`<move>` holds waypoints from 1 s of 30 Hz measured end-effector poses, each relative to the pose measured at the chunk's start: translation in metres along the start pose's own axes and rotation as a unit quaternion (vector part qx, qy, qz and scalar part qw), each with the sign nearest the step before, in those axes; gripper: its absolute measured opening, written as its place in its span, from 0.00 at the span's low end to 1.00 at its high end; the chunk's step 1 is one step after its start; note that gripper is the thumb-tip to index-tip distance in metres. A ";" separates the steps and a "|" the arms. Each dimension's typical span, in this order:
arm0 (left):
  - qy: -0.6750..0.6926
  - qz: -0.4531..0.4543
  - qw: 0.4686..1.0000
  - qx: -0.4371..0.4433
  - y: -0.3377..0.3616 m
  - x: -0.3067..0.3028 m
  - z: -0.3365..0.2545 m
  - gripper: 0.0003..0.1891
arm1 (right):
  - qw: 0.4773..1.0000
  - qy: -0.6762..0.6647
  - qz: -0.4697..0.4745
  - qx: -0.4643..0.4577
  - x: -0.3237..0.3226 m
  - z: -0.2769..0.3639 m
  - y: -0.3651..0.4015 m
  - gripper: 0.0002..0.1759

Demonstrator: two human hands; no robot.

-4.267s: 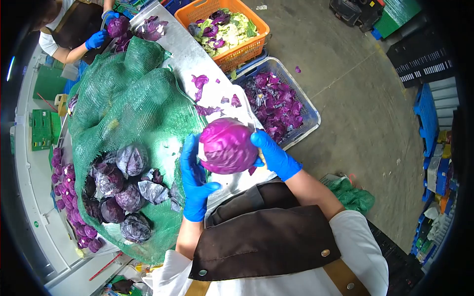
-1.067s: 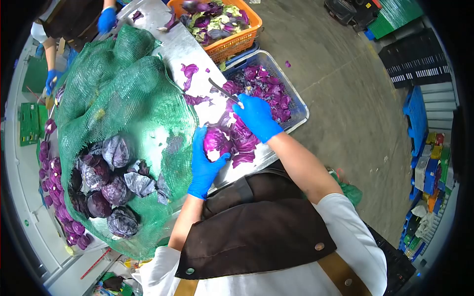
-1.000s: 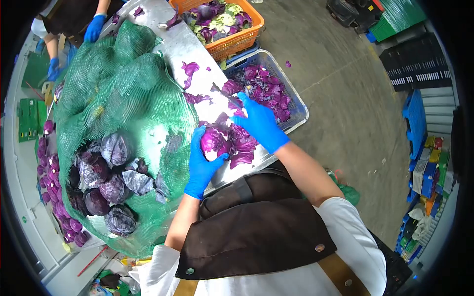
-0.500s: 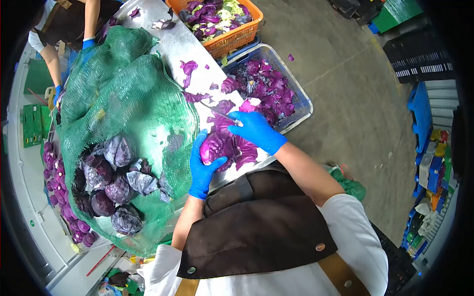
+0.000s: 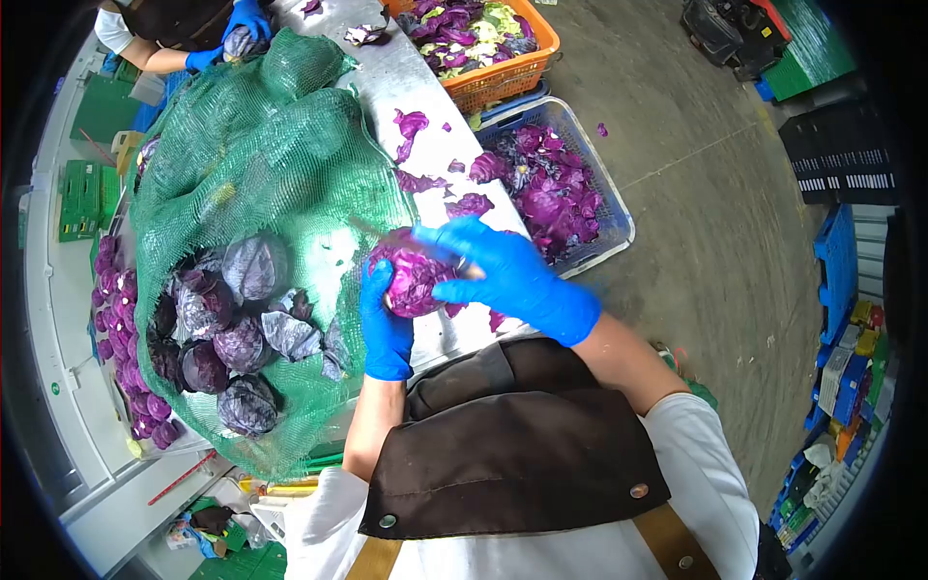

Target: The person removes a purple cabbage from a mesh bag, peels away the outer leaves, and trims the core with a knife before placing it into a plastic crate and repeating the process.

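Note:
Blue-gloved, my left hand [image 5: 388, 329] cups a peeled red cabbage [image 5: 418, 285] from its left side, above the near part of the metal table [image 5: 447, 333]. My right hand [image 5: 512, 275], also gloved in blue and smeared by motion, grips a knife [image 5: 370, 230]. Its blurred blade points left past the top of the cabbage, and most of the handle is hidden by the fingers. Loose purple leaves [image 5: 471, 205] lie beyond my hands. To the left, several unpeeled red cabbages [image 5: 242, 345] rest in a green mesh sack [image 5: 261, 184].
A blue-grey crate [image 5: 619, 208] of purple leaves stands right of the table, with an orange crate [image 5: 503, 77] of trimmings behind it. Peeled cabbages [image 5: 121, 333] line the far left. A co-worker's gloved hands hold a cabbage [image 5: 242, 43] at the upper left.
My left hand has lifted and turned the cabbage upright. The knife has swung left over it with my right hand. The co-worker's hands now hold a cabbage together.

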State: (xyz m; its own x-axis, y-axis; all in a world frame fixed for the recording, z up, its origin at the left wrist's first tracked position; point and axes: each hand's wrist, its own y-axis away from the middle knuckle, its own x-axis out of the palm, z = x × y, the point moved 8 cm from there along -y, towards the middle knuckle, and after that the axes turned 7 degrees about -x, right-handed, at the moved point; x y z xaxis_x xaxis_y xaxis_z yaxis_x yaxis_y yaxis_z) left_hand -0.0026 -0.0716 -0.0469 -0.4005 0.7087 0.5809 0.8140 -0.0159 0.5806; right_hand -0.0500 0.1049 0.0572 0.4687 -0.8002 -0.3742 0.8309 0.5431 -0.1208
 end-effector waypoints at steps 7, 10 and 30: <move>-0.025 -0.055 0.998 -0.019 0.004 -0.002 0.005 0.24 | 0.996 0.019 -0.066 -0.064 -0.008 -0.023 0.006 0.16; 0.048 -0.029 0.995 -0.079 0.005 0.009 0.019 0.28 | 0.988 -0.081 -0.128 -0.040 -0.014 -0.028 0.008 0.13; 0.146 0.097 0.976 -0.125 0.006 0.019 0.050 0.35 | 0.974 0.171 0.008 -0.151 0.015 0.003 0.000 0.24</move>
State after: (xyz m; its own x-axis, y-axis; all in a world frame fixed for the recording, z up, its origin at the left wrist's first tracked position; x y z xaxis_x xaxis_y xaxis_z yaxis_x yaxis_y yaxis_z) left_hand 0.0159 -0.0231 -0.0610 -0.3810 0.4441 0.8110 0.7730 -0.3283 0.5429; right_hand -0.0416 0.0921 0.0543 0.3103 -0.6884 -0.6556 0.6743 0.6455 -0.3586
